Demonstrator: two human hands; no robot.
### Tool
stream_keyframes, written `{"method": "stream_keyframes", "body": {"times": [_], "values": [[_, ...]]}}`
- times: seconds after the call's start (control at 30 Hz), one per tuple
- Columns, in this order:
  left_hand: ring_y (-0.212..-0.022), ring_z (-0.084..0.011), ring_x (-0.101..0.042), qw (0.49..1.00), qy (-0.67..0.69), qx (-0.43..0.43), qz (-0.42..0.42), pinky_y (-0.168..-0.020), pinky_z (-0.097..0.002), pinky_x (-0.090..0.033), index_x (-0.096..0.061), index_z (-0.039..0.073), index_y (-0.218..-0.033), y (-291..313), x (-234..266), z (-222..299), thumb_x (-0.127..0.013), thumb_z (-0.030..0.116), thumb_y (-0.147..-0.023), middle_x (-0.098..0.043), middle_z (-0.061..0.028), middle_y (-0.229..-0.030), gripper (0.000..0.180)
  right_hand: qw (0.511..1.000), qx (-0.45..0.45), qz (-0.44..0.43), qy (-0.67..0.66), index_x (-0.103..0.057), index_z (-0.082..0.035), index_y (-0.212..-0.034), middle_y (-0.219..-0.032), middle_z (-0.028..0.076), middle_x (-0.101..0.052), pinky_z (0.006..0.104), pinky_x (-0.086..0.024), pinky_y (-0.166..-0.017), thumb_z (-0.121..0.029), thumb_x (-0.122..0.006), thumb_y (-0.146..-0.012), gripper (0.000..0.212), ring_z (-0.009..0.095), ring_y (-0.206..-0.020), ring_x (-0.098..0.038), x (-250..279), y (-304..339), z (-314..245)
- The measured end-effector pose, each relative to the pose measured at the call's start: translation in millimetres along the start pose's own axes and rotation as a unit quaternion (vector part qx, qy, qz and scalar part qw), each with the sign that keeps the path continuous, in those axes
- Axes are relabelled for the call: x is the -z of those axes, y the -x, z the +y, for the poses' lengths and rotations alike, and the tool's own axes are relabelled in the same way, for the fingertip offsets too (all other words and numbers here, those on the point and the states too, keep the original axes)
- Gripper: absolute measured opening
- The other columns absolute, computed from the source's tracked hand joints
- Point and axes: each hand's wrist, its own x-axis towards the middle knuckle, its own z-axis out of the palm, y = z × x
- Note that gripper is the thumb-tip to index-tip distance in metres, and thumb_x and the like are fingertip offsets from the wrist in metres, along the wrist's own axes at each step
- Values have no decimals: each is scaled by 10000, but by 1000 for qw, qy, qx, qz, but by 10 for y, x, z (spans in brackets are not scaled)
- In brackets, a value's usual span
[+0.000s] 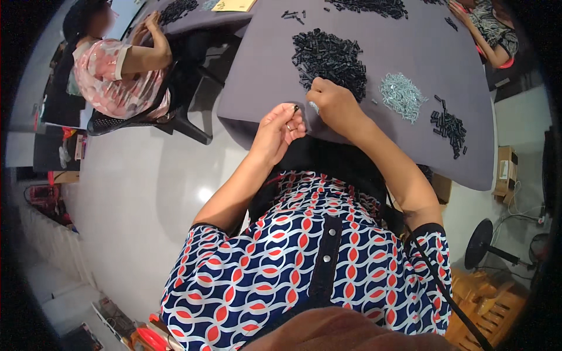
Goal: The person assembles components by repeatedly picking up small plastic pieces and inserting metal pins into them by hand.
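The head view showed the left hand (278,133) with thumb and fingertips pinched on a small black piece (297,109); its long axis was too small to tell. The right hand (335,106) was nearer to the heap of short, stick-like black parts (328,52), just ahead of it. A silvery bit (314,107) appeared below its curled fingers; whether they gripped it, I could not tell. Slender, shiny screw-like pieces (403,98) lay rightward on smooth grey cloth (252,88).
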Motion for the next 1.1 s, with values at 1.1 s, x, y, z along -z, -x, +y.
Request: {"method": "stream_keyframes", "body": {"times": [1.1], "values": [[-690, -121, -599, 923, -378, -14, -66, -656, -241, -481, -674, 5, -1015, 27, -515, -63, -605, 74, -958, -655, -40, -801, 113, 982, -17, -42, -183, -602, -37, -1017, -911, 119, -639, 350, -512, -741, 92, -604, -769, 280, 287, -842, -655, 896, 371, -272]]}}
